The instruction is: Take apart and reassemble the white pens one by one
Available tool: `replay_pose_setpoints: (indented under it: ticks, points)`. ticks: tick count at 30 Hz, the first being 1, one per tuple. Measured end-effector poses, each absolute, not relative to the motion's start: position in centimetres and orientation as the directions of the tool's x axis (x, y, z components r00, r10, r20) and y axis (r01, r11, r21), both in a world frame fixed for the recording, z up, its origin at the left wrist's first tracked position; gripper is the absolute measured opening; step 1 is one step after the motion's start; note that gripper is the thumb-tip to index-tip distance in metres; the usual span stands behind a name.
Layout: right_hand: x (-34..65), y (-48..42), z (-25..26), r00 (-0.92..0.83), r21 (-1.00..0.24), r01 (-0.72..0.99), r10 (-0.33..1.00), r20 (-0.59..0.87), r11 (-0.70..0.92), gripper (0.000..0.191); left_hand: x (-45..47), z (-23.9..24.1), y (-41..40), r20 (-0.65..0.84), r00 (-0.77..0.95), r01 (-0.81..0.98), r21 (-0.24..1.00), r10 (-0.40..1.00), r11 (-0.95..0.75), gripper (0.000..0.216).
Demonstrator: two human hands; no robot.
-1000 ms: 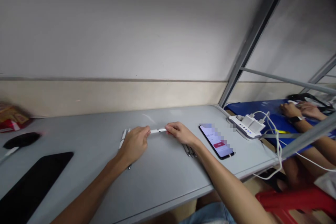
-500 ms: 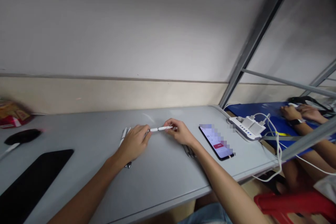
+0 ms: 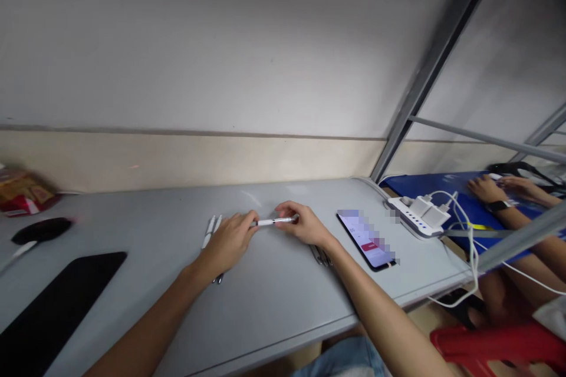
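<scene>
My left hand (image 3: 229, 240) pinches one end of a slim white pen (image 3: 266, 222) held level just above the desk. At the other end, the fingers of my right hand (image 3: 303, 222) are closed around its clear, silvery part. Beneath my left hand lie two more white pens (image 3: 211, 230), side by side; their dark shiny ends stick out below the palm, and their middles are hidden. Near my right wrist, partly covered by it, are several small dark, shiny pieces (image 3: 321, 255) whose kind I cannot make out.
A lit phone (image 3: 367, 241) lies right of my right forearm, with a power strip (image 3: 415, 217) and white cables beyond. Left are a black flat slab (image 3: 66, 306), a dark oval object (image 3: 42, 230) and a red-yellow packet (image 3: 24, 191). Another person's hands (image 3: 490, 191) are over a blue table.
The pen has turned a little between my hands and now shows a longer clear section by my right fingers. My hands have shifted only slightly.
</scene>
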State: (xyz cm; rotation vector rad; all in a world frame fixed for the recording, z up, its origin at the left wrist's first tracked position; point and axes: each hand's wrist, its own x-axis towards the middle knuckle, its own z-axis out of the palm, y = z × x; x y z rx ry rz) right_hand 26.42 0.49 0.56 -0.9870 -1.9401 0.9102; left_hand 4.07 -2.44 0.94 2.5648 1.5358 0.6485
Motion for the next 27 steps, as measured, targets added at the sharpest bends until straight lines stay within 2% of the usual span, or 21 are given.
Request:
replay_pose_setpoints:
  ticks: [3, 6, 8, 11, 13, 16, 21, 27]
  points:
    - [26.36, 0.55, 0.44, -0.444, -0.802, 0.387, 0.854, 0.270, 0.455, 0.019, 4.07, 0.97, -2.37, 0.316, 0.416, 0.817, 0.280, 0.852, -0.503, 0.022]
    - [26.24, 0.53, 0.35, -0.426, -0.730, 0.426, 0.830, 0.359, 0.535, 0.012, 4.03, 0.90, -2.28, 0.306, 0.439, 0.818, 0.254, 0.845, -0.517, 0.025]
    - [26.10, 0.42, 0.38, -0.411, -0.714, 0.421, 0.819, 0.401, 0.560, 0.016, 4.02, 0.89, -2.32, 0.303, 0.436, 0.829, 0.232, 0.848, -0.509, 0.028]
    - [25.88, 0.16, 0.54, -0.446, -0.723, 0.432, 0.824, 0.349, 0.540, 0.016, 4.05, 0.93, -2.46, 0.308, 0.420, 0.844, 0.213, 0.854, -0.492, 0.031]
    - [25.80, 0.04, 0.62, -0.461, -0.706, 0.455, 0.822, 0.335, 0.543, 0.019, 4.10, 0.90, -2.51, 0.314, 0.416, 0.841, 0.223, 0.853, -0.492, 0.032]
    - [25.83, 0.06, 0.56, -0.447, -0.653, 0.459, 0.792, 0.416, 0.603, 0.011, 4.22, 0.71, -2.43, 0.310, 0.419, 0.839, 0.229, 0.853, -0.495, 0.034]
    - [25.94, 0.29, 0.08, -0.449, -0.547, 0.473, 0.723, 0.525, 0.691, 0.021, 4.51, 0.74, -2.46, 0.304, 0.407, 0.840, 0.245, 0.861, -0.483, 0.033]
    - [26.07, 0.51, -0.18, -0.420, -0.450, 0.573, 0.717, 0.556, 0.685, 0.024, 4.27, 1.32, -2.63, 0.325, 0.394, 0.806, 0.326, 0.859, -0.494, 0.031]
